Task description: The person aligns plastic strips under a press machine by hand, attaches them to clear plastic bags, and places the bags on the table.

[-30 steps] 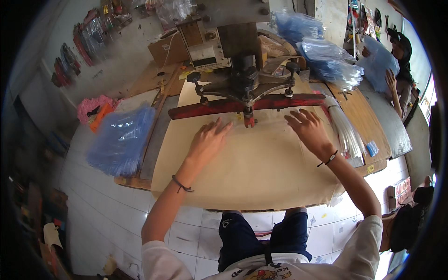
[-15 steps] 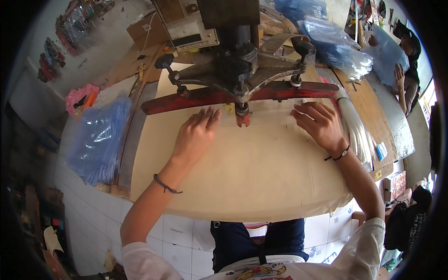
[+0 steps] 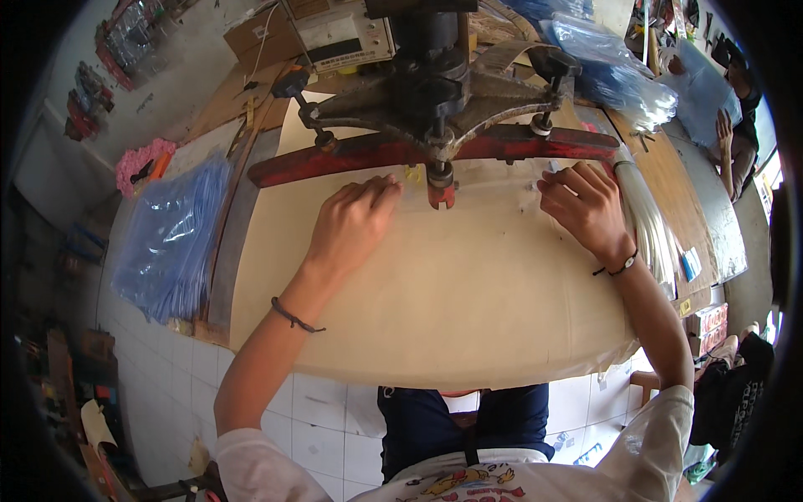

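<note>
— How are the person's hands lying?

— Both arms are reaching forward over the tan tabletop point(image 3: 435, 284). The left hand point(image 3: 351, 222) is lying palm down, its fingers point(image 3: 381, 186) pressed together and flat on a clear plastic sheet point(image 3: 485, 180) just under the red press bar point(image 3: 351, 155). The right hand point(image 3: 585, 201) is resting on the same sheet's right end, fingers curled and slightly spread; whether they are pinching it cannot be told.

— What is standing in the way?

— The dark metal press head point(image 3: 435, 92) is hanging over the sheet between the two hands, its red tip point(image 3: 441, 194) touching down beside the left fingers.

— And the packages around?

— A stack of blue-tinted plastic bags point(image 3: 171, 238) is lying at the left edge, a bundle of clear bags point(image 3: 648, 217) is lying just right of the right wrist, and more blue bags point(image 3: 611, 67) are piling up at the far right.
</note>
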Tool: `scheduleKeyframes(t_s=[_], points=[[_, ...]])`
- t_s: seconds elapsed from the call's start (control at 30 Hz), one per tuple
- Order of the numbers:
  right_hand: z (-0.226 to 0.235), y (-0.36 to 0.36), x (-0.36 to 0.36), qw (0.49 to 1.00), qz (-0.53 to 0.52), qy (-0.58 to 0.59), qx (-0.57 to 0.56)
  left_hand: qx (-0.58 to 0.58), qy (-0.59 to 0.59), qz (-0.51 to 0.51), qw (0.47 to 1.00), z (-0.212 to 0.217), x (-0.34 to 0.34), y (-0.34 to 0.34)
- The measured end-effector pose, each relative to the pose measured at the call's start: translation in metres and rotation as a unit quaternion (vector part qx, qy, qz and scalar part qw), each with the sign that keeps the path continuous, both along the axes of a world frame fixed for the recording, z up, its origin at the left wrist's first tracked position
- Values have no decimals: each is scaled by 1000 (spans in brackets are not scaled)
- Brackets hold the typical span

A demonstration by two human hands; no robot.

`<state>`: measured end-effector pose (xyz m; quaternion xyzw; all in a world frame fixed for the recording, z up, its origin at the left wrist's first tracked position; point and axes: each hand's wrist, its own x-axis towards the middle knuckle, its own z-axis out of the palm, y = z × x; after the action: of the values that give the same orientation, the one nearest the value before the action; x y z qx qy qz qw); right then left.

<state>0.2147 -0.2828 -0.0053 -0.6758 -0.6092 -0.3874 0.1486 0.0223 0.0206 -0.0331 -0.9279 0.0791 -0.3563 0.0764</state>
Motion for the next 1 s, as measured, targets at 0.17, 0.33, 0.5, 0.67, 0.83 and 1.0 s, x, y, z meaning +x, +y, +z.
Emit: scheduleKeyframes(t_s=[0.17,0.33,0.5,0.67,0.83,1.0], points=[[-9,6,2,1000,-16,13,11,-5,13,23,1000,-8,0,5],[-8,10,-1,998,-54,14,-5,32,-13,-2,999,-6,7,5],[-9,7,0,997,-64,-32,-9,79,-41,4,996,1,15,0],[-13,11,2,994,-82,-71,-2,106,-49,5,993,0,14,2],[-15,10,4,994,-84,-70,3,104,1,22,994,-6,16,2],[-18,6,6,994,-91,-65,-18,98,15,34,994,-5,14,-2]])
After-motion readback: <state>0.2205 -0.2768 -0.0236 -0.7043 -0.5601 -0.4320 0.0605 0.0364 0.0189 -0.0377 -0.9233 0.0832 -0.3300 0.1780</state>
